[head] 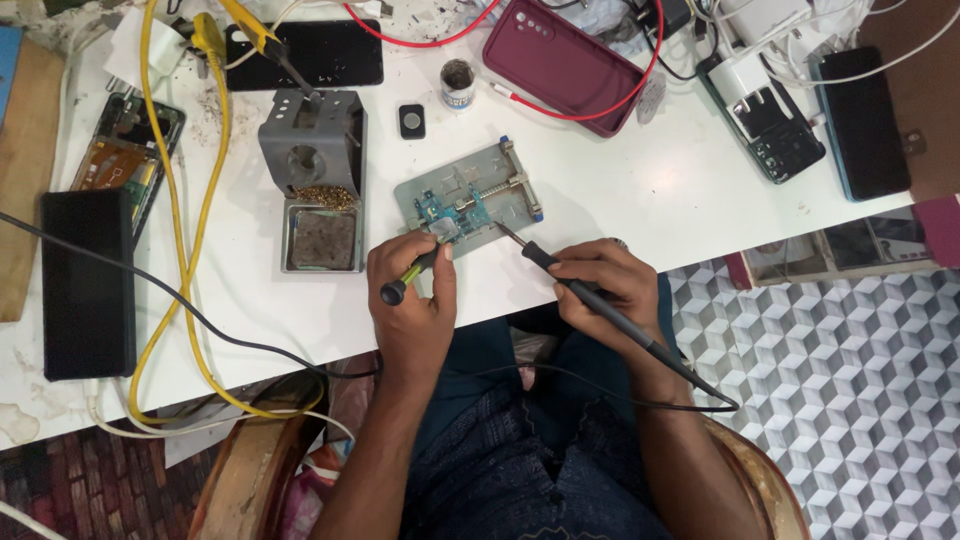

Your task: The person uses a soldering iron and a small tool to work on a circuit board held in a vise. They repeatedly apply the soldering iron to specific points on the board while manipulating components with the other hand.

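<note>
Gripping a slim black soldering iron (590, 297) like a pen, the right hand (610, 285) sat just right of the frame's centre, fingers closed round the handle. The iron's long axis ran diagonally, from the cord end at the lower right up to the tip at the upper left. That tip lay just beside the right edge of the small blue circuit board (450, 212), which was clamped in a grey metal holder (505, 185) near the middle of the white tabletop (640, 190). The board therefore lay up and to the left of the right hand, along the line of the iron.

The left hand (412, 290) was closed on a thin tool with a green and black handle (405, 280), its working end resting at the board's lower edge; whether it touched the board could not be told. This hand was the nearer of the two, almost directly below the board.

To the left of the holder stood a grey iron stand (312, 150) with brass wool and a sponge tray. A yellow cable (190, 260) looped down the left side, and a maroon phone case (560, 60) lay at the top of the frame.
</note>
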